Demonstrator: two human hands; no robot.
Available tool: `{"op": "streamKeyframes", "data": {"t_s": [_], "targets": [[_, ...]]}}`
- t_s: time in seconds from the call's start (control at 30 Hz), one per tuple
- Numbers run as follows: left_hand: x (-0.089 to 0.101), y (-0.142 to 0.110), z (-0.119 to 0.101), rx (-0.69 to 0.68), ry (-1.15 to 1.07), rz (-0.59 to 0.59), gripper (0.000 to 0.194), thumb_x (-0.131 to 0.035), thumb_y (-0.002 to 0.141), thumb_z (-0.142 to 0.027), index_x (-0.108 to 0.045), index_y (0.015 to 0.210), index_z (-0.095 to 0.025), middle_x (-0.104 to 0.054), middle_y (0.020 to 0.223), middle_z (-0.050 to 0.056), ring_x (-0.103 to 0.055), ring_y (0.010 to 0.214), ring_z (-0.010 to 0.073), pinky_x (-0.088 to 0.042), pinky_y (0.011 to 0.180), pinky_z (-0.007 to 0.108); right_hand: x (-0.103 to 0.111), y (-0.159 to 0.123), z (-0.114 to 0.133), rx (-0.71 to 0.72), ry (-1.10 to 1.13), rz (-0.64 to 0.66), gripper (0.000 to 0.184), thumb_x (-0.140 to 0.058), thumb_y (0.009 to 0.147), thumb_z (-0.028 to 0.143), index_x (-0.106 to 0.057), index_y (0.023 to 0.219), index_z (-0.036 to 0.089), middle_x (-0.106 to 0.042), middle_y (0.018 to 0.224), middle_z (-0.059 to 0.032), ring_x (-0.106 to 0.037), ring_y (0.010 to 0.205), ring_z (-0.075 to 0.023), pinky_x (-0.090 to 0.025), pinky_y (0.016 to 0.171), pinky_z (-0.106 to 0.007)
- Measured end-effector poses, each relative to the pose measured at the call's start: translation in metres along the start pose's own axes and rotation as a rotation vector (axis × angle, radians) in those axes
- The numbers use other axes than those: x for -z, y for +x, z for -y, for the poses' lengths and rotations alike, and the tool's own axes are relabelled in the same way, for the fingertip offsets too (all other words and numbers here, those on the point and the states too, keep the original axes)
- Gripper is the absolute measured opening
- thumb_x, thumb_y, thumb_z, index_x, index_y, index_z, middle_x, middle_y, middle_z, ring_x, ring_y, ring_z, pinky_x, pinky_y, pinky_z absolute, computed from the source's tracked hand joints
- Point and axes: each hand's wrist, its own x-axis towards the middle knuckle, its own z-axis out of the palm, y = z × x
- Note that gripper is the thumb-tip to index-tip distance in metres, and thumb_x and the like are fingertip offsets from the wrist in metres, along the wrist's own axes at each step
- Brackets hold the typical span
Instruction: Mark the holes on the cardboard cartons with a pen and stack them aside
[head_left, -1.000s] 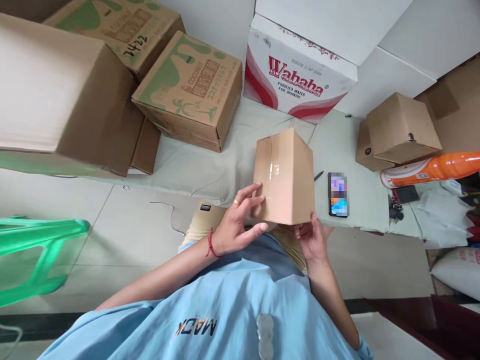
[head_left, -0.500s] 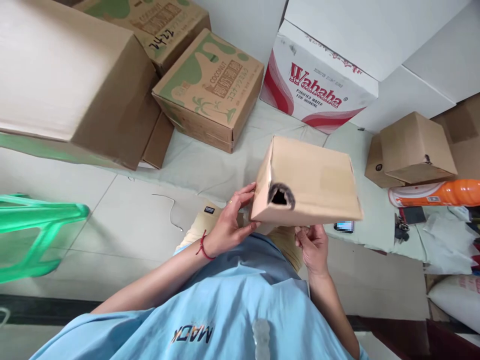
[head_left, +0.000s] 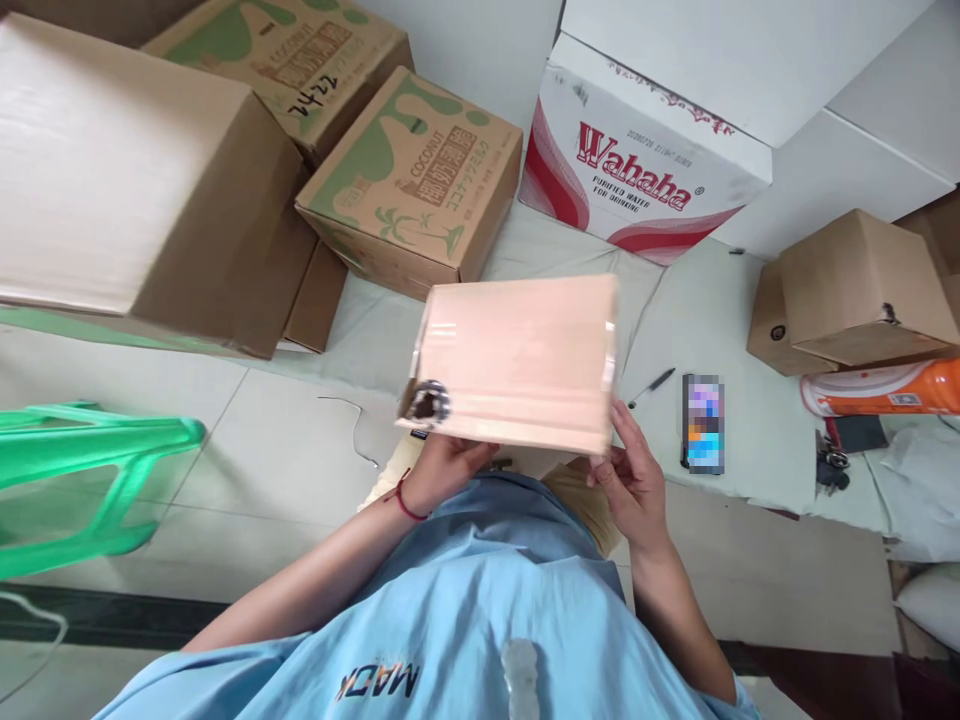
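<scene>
Held up in front of my body is a small brown cardboard box [head_left: 517, 360], with a dark-rimmed hole at its lower left corner. My left hand [head_left: 448, 470] grips it from below, its fingers partly hidden under the box. At the lower right corner, my right hand [head_left: 630, 478] has its thumb and fingers closed on the box's edge. The box is slightly blurred by motion. A phone [head_left: 703, 425] and a pen [head_left: 652, 385] lie on the pale cloth to the right.
Coconut cartons [head_left: 420, 175] and a large plain carton [head_left: 150, 190] stand at the left. A Wahaha water carton [head_left: 637, 165] is at the back. Small brown boxes [head_left: 862, 290] and an orange bottle [head_left: 900, 390] sit right. A green stool [head_left: 97, 480] stands on the tiled floor.
The box has moved left and been turned, so a different face shows. My right hand has shifted to its lower right corner. The phone and pen have come into fuller view.
</scene>
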Motion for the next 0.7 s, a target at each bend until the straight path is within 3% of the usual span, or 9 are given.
{"op": "streamKeyframes", "data": {"t_s": [0.07, 0.17, 0.27, 0.37, 0.5, 0.6, 0.7], "targets": [[0.001, 0.0, 0.004, 0.046, -0.093, -0.01, 0.044, -0.101, 0.067, -0.046, -0.085, 0.1, -0.022, -0.087, 0.112, 0.01, -0.074, 0.126, 0.0419, -0.057, 0.118, 0.06, 0.002, 0.0, 0.009, 0.194, -0.106, 0.044, 0.057, -0.073, 0.102, 0.025, -0.066, 0.155, 0.044, -0.056, 0.173, -0.0102, -0.066, 0.061, -0.0079, -0.065, 0.06, -0.033], [-0.003, -0.001, 0.009, 0.112, -0.261, -0.027, 0.05, -0.106, 0.059, -0.045, -0.085, 0.099, -0.024, -0.087, 0.116, 0.008, -0.071, 0.134, 0.0404, -0.052, 0.125, 0.059, -0.002, -0.001, 0.019, 0.392, -0.227, 0.06, 0.065, -0.067, 0.104, 0.015, -0.061, 0.161, 0.046, -0.053, 0.176, -0.0097, -0.075, 0.069, -0.0105, -0.066, 0.06, -0.03], [-0.005, -0.004, 0.01, 0.183, -0.392, -0.031, 0.051, -0.105, 0.059, -0.044, -0.085, 0.101, -0.024, -0.087, 0.118, 0.007, -0.075, 0.128, 0.0384, -0.058, 0.118, 0.058, -0.007, -0.007, 0.026, 0.519, -0.348, 0.047, 0.07, -0.07, 0.101, 0.011, -0.059, 0.163, 0.041, -0.059, 0.171, -0.0099, -0.084, 0.109, -0.0236, -0.072, 0.072, -0.032], [-0.006, -0.004, 0.007, 0.244, -0.479, 0.024, 0.042, -0.1, 0.062, -0.037, -0.084, 0.099, -0.023, -0.088, 0.11, 0.007, -0.081, 0.114, 0.0366, -0.063, 0.107, 0.054, -0.008, -0.014, 0.033, 0.616, -0.428, 0.08, 0.077, -0.071, 0.097, 0.01, -0.055, 0.167, 0.038, -0.058, 0.171, -0.0094, -0.073, 0.141, -0.0328, -0.075, 0.083, -0.037], [-0.01, 0.001, -0.001, 0.306, -0.541, 0.223, 0.041, -0.093, 0.069, -0.031, -0.084, 0.107, -0.019, -0.087, 0.114, 0.011, -0.08, 0.115, 0.0368, -0.063, 0.103, 0.049, -0.001, -0.019, 0.038, 0.627, -0.409, 0.127, 0.082, -0.071, 0.095, 0.011, -0.05, 0.17, 0.038, -0.052, 0.176, -0.0098, -0.079, 0.132, -0.0312, -0.072, 0.064, -0.031], [-0.018, 0.006, -0.006, 0.343, -0.529, 0.26, 0.047, -0.095, 0.074, -0.04, -0.083, 0.113, -0.018, -0.087, 0.115, 0.012, -0.082, 0.111, 0.0341, -0.064, 0.094, 0.042, 0.007, -0.019, 0.04, 0.62, -0.449, 0.023, 0.081, -0.069, 0.095, 0.005, -0.053, 0.169, 0.036, -0.064, 0.166, -0.0094, -0.078, 0.133, -0.03, -0.075, 0.082, -0.037], [-0.025, 0.011, -0.008, 0.33, -0.522, 0.238, 0.046, -0.097, 0.075, -0.046, -0.081, 0.108, -0.018, -0.087, 0.111, 0.012, -0.082, 0.106, 0.0332, -0.064, 0.089, 0.04, 0.013, -0.016, 0.04, 0.624, -0.5, -0.089, 0.076, -0.069, 0.096, 0.001, -0.061, 0.162, 0.038, -0.077, 0.149, -0.0056, -0.08, 0.131, -0.0276, -0.074, 0.099, -0.042]]}}
